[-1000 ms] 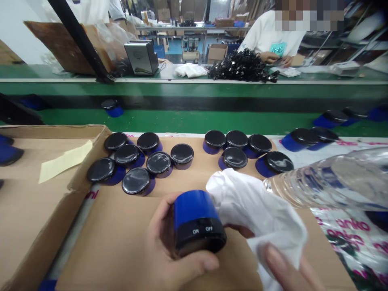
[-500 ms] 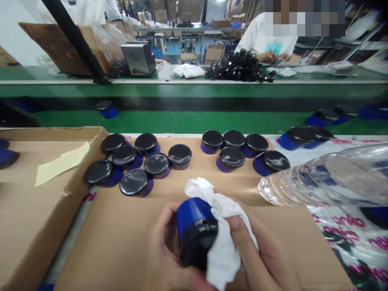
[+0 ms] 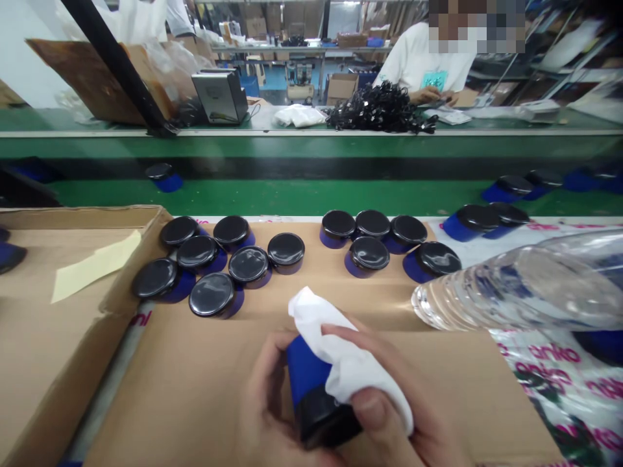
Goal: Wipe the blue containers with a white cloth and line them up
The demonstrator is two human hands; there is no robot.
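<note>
Low in the head view, my left hand (image 3: 272, 402) is wrapped round a blue-and-black cylindrical device (image 3: 311, 376), held tilted above the cardboard. A crumpled white cloth (image 3: 335, 344) lies against the device's side, pinched between the thumb and fingers of my right hand (image 3: 403, 402). The cloth and right thumb cover much of the device's front. Beyond my hands, several like devices stand with their black tops up; one of them (image 3: 285, 251) is just behind the cloth, and another (image 3: 213, 294) stands to the left.
A cardboard sheet (image 3: 180, 370) lies beneath my hands, with an open carton (image 3: 53, 337) at left. A clear plastic bottle (image 3: 516, 285) lies at right on printed plastic. Across the green conveyor (image 3: 272, 198), a person (image 3: 413, 58) handles small items beside a black cable pile (image 3: 379, 110).
My right hand and the cloth have shifted over the device's front, covering its ON/OFF marking. The device has moved slightly down and right with my left hand.
</note>
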